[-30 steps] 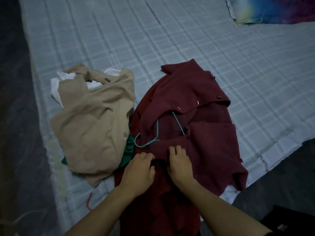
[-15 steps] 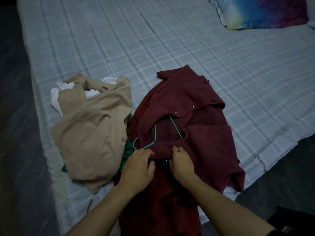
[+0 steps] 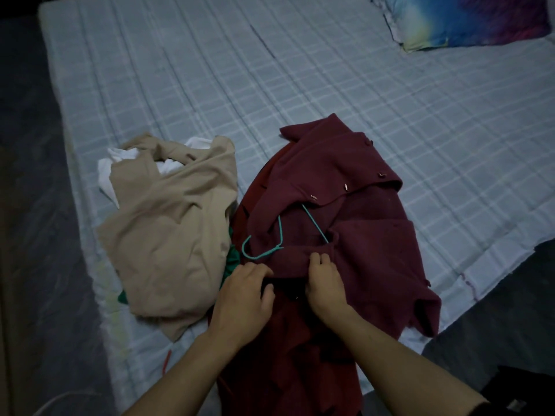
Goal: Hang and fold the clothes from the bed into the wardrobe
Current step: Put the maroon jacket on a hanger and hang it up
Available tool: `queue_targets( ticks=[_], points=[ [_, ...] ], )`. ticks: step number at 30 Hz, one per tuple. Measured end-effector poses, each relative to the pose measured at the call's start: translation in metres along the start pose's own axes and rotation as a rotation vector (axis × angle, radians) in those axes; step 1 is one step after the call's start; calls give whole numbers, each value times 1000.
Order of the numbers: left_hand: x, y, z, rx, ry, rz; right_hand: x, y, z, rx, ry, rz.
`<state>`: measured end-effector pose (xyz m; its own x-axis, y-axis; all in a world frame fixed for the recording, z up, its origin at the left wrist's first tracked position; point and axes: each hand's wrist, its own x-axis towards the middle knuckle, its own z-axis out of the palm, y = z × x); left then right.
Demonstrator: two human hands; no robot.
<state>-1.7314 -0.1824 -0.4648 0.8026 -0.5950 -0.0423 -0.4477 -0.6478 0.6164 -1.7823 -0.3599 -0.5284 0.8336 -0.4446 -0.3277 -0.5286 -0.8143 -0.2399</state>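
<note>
Both hands, left hand and right hand, pinched a fold of the maroon woollen coat beside its teal wire hanger on the checked bed.

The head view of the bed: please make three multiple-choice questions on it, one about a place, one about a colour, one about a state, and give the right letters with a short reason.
1. Where does the beige garment lie, seen from the maroon coat?
A. left of it
B. right of it
C. on top of it

2. What colour is the hanger?
A. white
B. teal
C. black

3. What are both hands doing?
A. hanging idle
B. holding the pillow
C. gripping the coat's fabric

Answers:
1 A, the beige heap is at the coat's left on the bed.
2 B, its thin wire shows teal against the maroon.
3 C, the left hand and right hand curl their fingers into the coat.
</note>
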Motion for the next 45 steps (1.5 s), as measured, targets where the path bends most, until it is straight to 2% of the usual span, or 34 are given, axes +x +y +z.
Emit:
queue_targets(
  ticks=[5,10,17,21,32,37,41,45],
  points=[
    [13,20,-30,10,91,58,-6,8,-52,75,184,-25],
    [27,65,-73,-14,248,152,-23,24,-119,95,358,-27],
    [51,118,-121,-7,330,199,-58,54,-218,315,566,-46],
    [74,153,-134,-67,372,221,-80,72,-271,363,708,-58],
    [123,256,-195,-141,465,393,-154,114,-412,266,1082,-74],
    [144,295,-231,-111,548,495,-170,114,-466,192,1239,-181],
    [162,324,-275,39,654,580,-182,105,-507,174,1330,-326],
    [170,338,-317,165,661,703,-199,100,-544,165,1406,-404]
  ],
)
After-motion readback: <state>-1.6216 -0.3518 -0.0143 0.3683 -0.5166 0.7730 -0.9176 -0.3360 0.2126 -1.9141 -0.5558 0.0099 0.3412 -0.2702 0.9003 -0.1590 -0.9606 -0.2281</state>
